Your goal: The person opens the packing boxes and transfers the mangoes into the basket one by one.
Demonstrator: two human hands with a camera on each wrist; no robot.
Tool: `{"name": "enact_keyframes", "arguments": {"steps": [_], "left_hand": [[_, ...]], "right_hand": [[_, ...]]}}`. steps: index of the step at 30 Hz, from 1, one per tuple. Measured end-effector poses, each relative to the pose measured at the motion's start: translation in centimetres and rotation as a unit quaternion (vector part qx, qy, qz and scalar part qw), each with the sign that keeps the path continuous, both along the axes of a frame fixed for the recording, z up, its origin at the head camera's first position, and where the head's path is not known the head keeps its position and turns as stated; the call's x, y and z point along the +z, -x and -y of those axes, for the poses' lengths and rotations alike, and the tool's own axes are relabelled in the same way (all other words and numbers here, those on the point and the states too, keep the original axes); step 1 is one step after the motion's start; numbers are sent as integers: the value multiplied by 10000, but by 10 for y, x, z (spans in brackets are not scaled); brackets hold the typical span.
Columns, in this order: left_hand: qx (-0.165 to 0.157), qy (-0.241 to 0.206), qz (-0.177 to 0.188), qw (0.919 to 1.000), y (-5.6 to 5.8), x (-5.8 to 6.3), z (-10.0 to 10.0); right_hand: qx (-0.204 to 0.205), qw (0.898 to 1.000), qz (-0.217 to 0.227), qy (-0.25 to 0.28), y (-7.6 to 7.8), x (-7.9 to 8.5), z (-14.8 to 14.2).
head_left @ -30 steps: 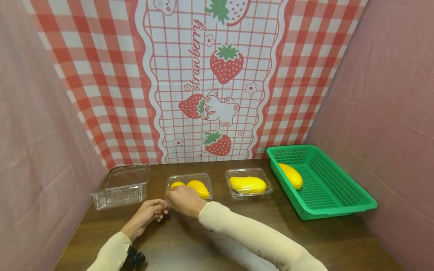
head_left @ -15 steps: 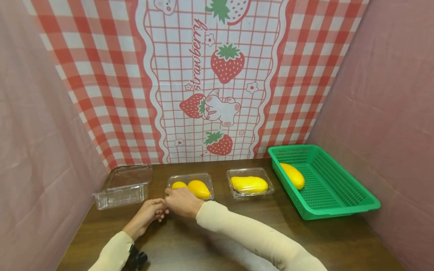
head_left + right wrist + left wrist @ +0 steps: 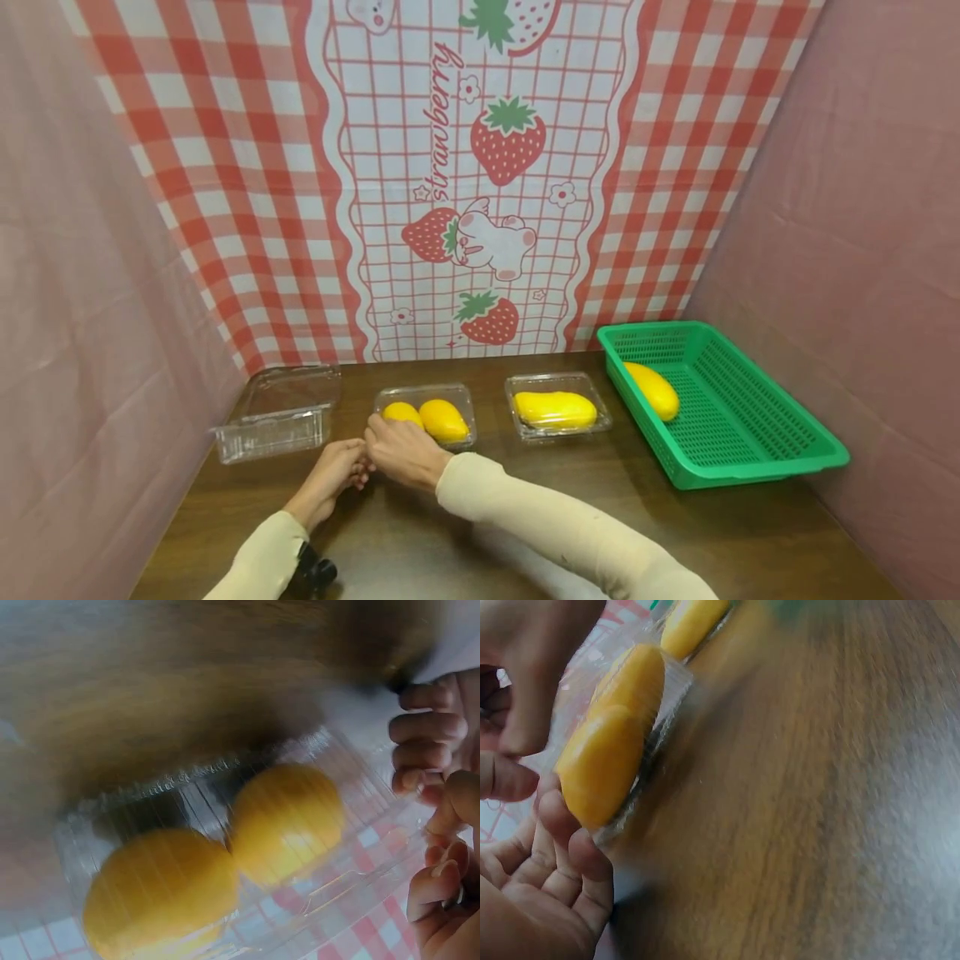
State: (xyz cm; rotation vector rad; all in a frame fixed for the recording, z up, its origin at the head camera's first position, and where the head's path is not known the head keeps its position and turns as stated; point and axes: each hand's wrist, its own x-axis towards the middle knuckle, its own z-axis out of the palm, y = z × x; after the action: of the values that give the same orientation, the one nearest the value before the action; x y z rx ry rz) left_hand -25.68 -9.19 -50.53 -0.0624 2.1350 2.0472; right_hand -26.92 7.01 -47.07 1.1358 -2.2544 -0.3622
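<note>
Broadly, a wood-grained counter [image 3: 420, 550] bears a ribbed, clear plastic clamshell [image 3: 431, 392] around two smooth, rounded mangoes [image 3: 444, 419]; at its left end, right hand [image 3: 405, 450] and left hand [image 3: 330, 482] meet, fingers curled, each grip's pinch unclear.

Strawberry-print cloth [image 3: 465, 179] behind; pink curtains [image 3: 847, 250] flanking table [image 3: 397, 542].

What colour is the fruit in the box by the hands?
Yellow fruit; the head view shows it best.
</note>
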Motion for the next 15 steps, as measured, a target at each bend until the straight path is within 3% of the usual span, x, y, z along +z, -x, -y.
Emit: {"name": "enact_keyframes", "arguments": {"steps": [5, 15], "left_hand": [[95, 48, 12, 9999, 0, -1, -2], [-213, 45, -135, 9997, 0, -6, 1]], "right_hand": [[-1, 9998, -5, 196, 0, 4, -2], [29, 9995, 19, 298, -2, 0, -6]]}}
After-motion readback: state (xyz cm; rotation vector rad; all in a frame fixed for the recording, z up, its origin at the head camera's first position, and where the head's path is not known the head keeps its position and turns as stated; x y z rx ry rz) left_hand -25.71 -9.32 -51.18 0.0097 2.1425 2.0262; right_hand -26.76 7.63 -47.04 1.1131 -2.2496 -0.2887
